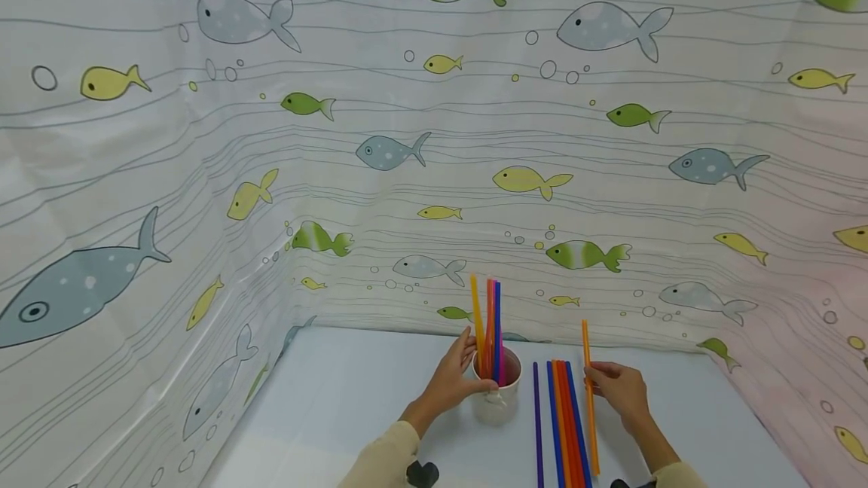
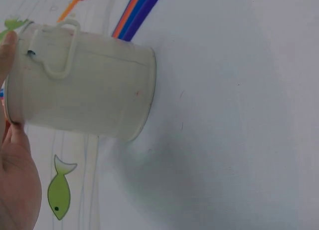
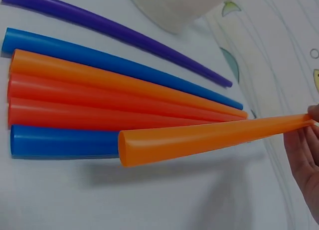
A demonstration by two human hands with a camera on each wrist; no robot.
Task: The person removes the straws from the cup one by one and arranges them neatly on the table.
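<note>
My left hand [image 1: 449, 376] holds a white mug [image 1: 495, 407] near its rim, thumb in front and fingers on the far side. The mug's handle [image 2: 65, 73] shows in the left wrist view. Several straws [image 1: 498, 322] in yellow-orange, red-orange, pink and blue stand in the mug. My right hand [image 1: 620, 391] pinches an orange straw [image 3: 209, 139] by its far end, raised above the table at a slant. Beside it lie two blue straws, including one at the near side [image 3: 65, 141], an orange straw [image 3: 99, 73] and two red straws [image 3: 75, 113].
A purple straw [image 1: 539, 428] lies apart, between the mug and the row of straws. The white table [image 1: 319, 398] ends at the back and sides against a hanging fish-print cloth [image 1: 380, 209].
</note>
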